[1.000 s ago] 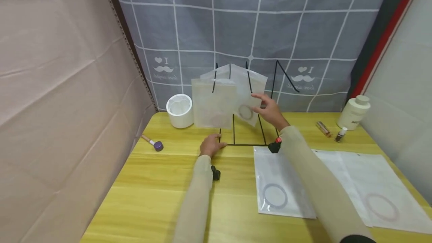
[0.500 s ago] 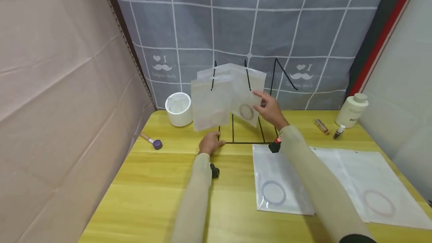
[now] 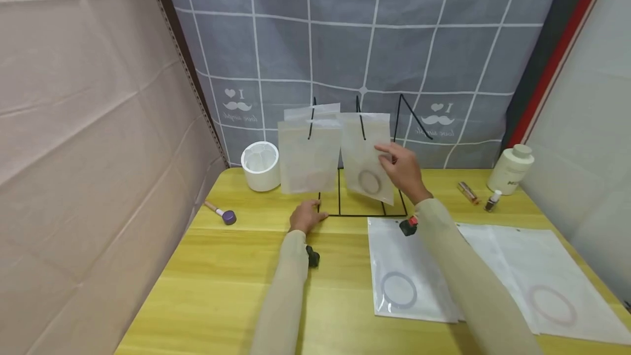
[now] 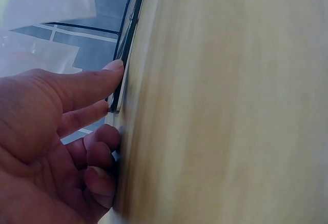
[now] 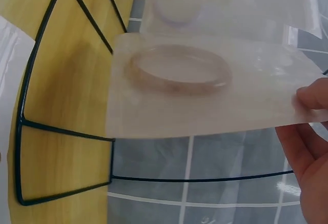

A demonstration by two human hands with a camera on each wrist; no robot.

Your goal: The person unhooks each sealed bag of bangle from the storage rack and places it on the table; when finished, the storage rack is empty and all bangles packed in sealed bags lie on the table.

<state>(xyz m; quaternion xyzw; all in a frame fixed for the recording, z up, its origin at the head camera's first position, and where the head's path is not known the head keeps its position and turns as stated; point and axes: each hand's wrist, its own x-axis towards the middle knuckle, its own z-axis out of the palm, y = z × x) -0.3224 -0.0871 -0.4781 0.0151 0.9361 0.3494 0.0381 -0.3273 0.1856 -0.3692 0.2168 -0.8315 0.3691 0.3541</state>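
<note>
the right hand (image 3: 404,171) pinches the right edge of a frosted bag (image 3: 367,155) that hangs on the middle hook of a black wire rack (image 3: 362,213); the right wrist view shows the thumb on the bag's edge and a pale ring (image 5: 177,70) sealed inside it. the bag hangs almost upright in front of the rack, its lower corner near the rack's base. another frosted bag (image 3: 308,152) hangs on the left hook just beside it, with a third sheet showing behind its top edge.

the left hand (image 3: 307,216) rests on the table (image 3: 222,267) at the front left corner of the rack's base; in the left wrist view its fingers (image 4: 84,88) lie fairly straight, the tips touching the wire, gripping nothing.

a white cup (image 3: 261,164) stands left of the rack, and a small stick with a purple tip (image 3: 223,213) lies further left. two flat bags (image 3: 409,273) with rings in them lie on the table to the right, under the right arm. a white bottle (image 3: 510,169), a small vial (image 3: 490,200) and a brown tube (image 3: 468,192) sit at the far right, near the grey checked cloth (image 3: 345,43).
</note>
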